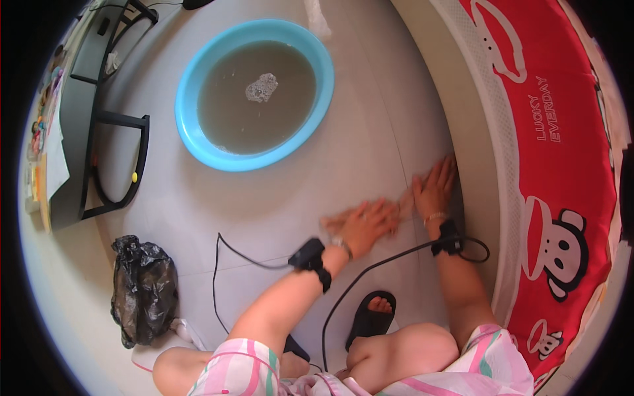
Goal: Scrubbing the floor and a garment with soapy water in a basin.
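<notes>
A thin pinkish-brown cloth lies flattened on the grey tiled floor, mostly covered by my hands. My left hand presses down on it, palm down with the fingers spread. To its right, my right hand lies flat with fingers stretched out, at the cloth's right end beside the beige bed base. Fingertips are slightly blurred, and the cloth's full shape is hidden. Each wrist wears a black strapped device with a cable.
A blue basin of murky water with a foam patch stands ahead. A black plastic bag sits at the left, below a black-framed table. Red bedding hangs along the right. Cables loop near my forearms.
</notes>
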`<state>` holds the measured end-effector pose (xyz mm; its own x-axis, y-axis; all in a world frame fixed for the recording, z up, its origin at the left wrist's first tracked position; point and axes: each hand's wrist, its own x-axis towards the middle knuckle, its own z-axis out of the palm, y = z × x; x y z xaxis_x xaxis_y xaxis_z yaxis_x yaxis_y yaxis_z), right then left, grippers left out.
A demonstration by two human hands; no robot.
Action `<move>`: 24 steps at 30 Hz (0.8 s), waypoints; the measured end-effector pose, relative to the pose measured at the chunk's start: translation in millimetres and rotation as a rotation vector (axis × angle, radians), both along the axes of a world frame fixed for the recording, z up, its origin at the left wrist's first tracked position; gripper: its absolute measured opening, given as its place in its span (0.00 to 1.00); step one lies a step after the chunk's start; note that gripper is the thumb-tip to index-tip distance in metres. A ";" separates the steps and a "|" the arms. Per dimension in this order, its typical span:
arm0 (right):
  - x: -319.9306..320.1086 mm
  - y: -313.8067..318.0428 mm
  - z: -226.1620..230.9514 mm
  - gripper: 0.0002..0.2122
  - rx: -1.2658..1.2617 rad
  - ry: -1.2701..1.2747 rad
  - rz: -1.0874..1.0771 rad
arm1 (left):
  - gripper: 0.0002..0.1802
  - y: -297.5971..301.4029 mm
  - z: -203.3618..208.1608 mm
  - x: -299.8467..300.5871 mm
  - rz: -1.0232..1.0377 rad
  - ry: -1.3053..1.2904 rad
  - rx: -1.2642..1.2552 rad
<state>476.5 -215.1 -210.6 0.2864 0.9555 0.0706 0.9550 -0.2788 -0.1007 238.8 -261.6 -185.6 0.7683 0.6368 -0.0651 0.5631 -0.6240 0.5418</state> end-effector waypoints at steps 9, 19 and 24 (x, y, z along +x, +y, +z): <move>-109.2 -87.3 34.1 0.39 -0.206 0.551 0.889 | 0.31 -159.7 17.9 -55.9 -0.070 -0.049 -0.258; -150.7 94.5 15.2 0.36 0.183 0.193 0.724 | 0.35 -66.8 43.7 -95.4 0.060 0.283 -0.060; -36.8 165.0 -29.5 0.39 0.229 0.100 0.104 | 0.39 -14.1 26.7 -41.1 0.100 0.221 0.021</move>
